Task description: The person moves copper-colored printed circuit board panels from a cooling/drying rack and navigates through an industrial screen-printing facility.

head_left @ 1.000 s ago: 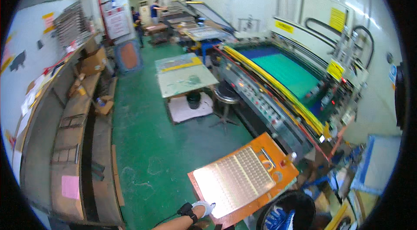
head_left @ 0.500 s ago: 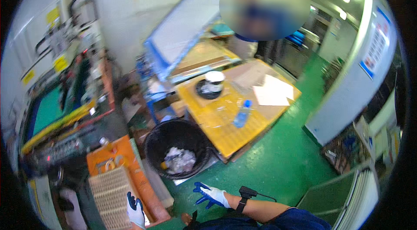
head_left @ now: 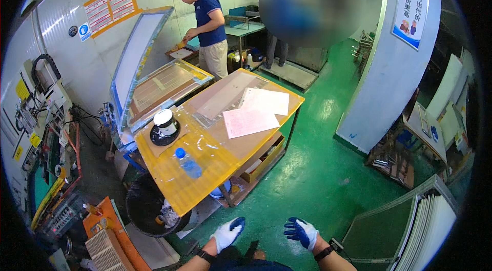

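Both of my hands wear white gloves with blue-coated palms and fingers, and neither holds anything. My left hand [head_left: 227,234] hangs over the green floor, just off the near corner of the yellow table [head_left: 179,196], its fingers loosely extended. To its right, my right hand [head_left: 303,233] is also in the air, fingers spread. On the table stand a white tub [head_left: 165,122] on a black round lid or tray [head_left: 163,139], and a clear bottle [head_left: 188,164] with a blue cap. Sheets of pinkish paper [head_left: 251,122] lie on its far right part.
A black bin [head_left: 137,204] with crumpled waste stands below the table's left side. Behind the table is a raised framed screen [head_left: 138,61] and a person [head_left: 209,20] at a bench. A blurred person is farther right. A pillar [head_left: 387,66] and a rack of panels [head_left: 425,230] flank the right.
The view has swung right, so the table and bin sit farther left. My left hand has moved away from the ridged tan block and now hangs near my right hand. A person at the bench shows clearly.
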Action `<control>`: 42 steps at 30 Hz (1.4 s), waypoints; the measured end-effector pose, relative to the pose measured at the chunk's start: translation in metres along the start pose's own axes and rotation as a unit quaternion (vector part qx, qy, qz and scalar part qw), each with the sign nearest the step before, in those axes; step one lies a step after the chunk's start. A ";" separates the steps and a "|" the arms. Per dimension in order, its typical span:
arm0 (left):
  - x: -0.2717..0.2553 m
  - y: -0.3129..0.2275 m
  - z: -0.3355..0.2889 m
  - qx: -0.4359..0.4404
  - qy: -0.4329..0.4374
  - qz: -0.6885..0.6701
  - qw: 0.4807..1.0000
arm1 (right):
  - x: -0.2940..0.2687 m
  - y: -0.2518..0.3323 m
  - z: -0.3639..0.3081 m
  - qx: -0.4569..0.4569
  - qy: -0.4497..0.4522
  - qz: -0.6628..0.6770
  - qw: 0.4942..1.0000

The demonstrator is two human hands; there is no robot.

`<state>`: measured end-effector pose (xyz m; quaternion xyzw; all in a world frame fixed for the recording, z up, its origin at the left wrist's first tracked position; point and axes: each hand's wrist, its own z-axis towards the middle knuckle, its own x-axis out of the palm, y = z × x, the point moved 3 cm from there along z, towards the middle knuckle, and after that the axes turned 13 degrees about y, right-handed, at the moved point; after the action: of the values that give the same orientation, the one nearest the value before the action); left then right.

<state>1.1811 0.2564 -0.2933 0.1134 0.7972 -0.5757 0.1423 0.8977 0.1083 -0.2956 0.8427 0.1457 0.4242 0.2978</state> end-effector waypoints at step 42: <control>-0.304 -0.345 0.954 0.066 -0.492 -0.235 0.836 | -0.318 1.105 0.761 -0.079 0.221 -0.254 0.938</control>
<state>1.4383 -0.7626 -0.1616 -0.3666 0.5846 -0.6233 0.3678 1.3098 -1.2006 -0.1565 0.6366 0.3829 0.5202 0.4212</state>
